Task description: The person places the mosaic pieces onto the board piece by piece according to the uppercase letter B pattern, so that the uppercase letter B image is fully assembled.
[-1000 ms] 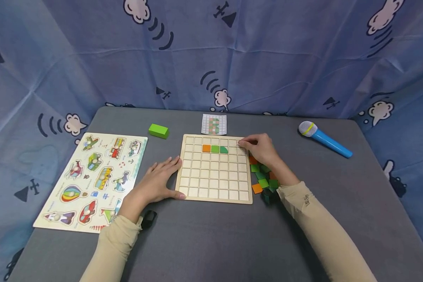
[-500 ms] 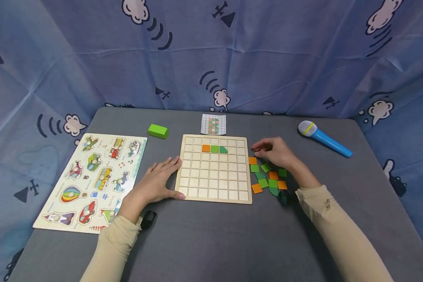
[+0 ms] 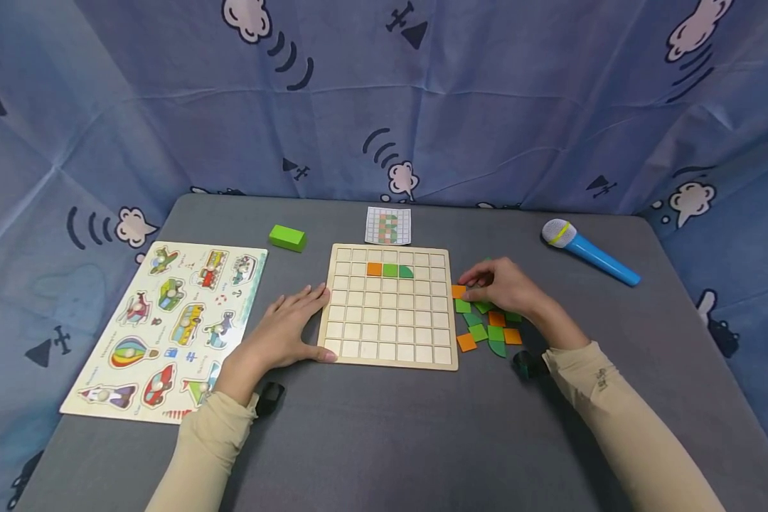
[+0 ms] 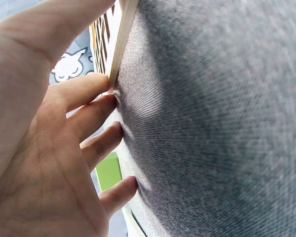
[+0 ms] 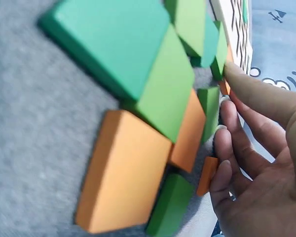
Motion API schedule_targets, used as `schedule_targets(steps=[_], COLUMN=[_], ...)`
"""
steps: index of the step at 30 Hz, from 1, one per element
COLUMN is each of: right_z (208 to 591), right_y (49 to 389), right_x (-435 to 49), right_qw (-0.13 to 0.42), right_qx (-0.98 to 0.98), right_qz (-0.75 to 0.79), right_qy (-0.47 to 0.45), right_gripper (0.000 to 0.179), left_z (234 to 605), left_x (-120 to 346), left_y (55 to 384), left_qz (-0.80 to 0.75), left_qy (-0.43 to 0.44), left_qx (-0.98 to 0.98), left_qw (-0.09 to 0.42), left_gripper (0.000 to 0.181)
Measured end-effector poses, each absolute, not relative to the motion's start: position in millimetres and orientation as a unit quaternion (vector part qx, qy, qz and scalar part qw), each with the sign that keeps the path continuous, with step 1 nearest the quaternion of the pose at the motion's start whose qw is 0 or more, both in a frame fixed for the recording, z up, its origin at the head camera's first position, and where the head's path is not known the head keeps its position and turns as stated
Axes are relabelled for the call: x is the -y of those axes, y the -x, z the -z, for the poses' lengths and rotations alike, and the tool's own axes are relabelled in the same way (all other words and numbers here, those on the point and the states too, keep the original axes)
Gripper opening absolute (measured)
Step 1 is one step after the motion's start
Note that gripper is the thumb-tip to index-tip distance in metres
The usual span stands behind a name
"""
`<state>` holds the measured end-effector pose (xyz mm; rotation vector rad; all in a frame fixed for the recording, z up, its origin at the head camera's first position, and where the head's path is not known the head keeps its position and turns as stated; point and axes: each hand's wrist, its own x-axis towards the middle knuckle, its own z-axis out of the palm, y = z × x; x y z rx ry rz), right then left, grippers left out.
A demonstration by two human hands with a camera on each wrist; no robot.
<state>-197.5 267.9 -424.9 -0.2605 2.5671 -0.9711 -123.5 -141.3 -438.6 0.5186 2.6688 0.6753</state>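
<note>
My left hand [image 3: 284, 331] lies with fingers spread along the left edge of the wooden grid board [image 3: 360, 320], its thumb at the near-left corner. One row of the board bears an orange square tile [image 3: 374, 269], a light green square tile [image 3: 390, 270] and a dark green rounded tile [image 3: 406, 272]. My right hand [image 3: 505, 288] is just right of the board, pinching another orange square tile [image 3: 459, 291] with thumb and index finger. In the right wrist view, the thumb covers part of that orange tile [image 5: 224, 88]. Its other fingers curl beside the loose tiles.
Loose green and orange tiles [image 3: 478, 333] lie scattered beneath and before the right hand. A small pattern card [image 3: 388, 226] lies behind the board, a green block [image 3: 287, 238] back left. A picture puzzle [image 3: 185, 355] lies left, a toy microphone [image 3: 592, 256] back right.
My right hand has withdrawn from the board's back right corner to the loose tiles on the right, then come down at the orange tile. My left hand keeps its place.
</note>
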Motion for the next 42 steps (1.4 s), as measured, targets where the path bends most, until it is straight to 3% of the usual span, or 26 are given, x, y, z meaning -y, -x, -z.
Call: schedule_targets(steps=[10, 21, 42], right_z=[424, 426, 436], right_y=[196, 197, 194], right_x=[-266, -242, -192], right_qw=[0.16, 0.032, 0.047], right_qx=[-0.909, -0.924, -0.897], right_qz=[0.367, 0.372, 0.432], right_qy=[0.113, 0.085, 0.078], right_gripper=[0.012, 0.009, 0.008], left_z=[440, 438, 437], left_x=[142, 143, 141], left_y=[124, 123, 124], left_qz=[-0.234, -0.238, -0.245], left_qy=[-0.184, -0.18, -0.177], left_qx=[-0.939, -0.939, -0.937], left_qw=[0.169, 0.174, 0.178], left_gripper=[0.114, 0.115, 0.116])
